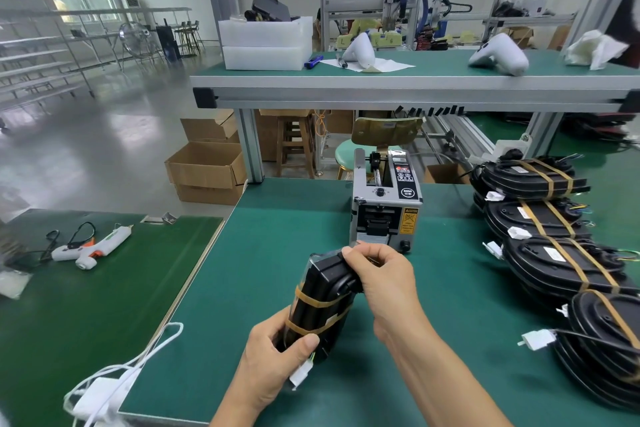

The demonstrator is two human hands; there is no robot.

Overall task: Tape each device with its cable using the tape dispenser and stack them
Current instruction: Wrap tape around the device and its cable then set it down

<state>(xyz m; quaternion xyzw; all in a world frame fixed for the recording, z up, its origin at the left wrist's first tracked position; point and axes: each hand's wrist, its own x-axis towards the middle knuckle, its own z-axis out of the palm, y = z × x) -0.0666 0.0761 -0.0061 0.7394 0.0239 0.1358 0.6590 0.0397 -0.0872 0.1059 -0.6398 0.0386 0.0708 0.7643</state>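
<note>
A: Black oval plastic device (323, 302), two tan tape bands round it, held above the green mat (263, 253). Left hand (273, 360) grips its base, right hand (381, 274) pinches the top.

B: That white connector (300, 374) dangles, likely to snag when stacking on the taped black pile (554, 246).

Glossy black plastic device (323, 291); matt green table mat (277, 236); metal-cased tape dispenser (386, 204).

two bare forearms, left hand (266, 354), right hand (384, 274); no sleeves, short nails.
</note>
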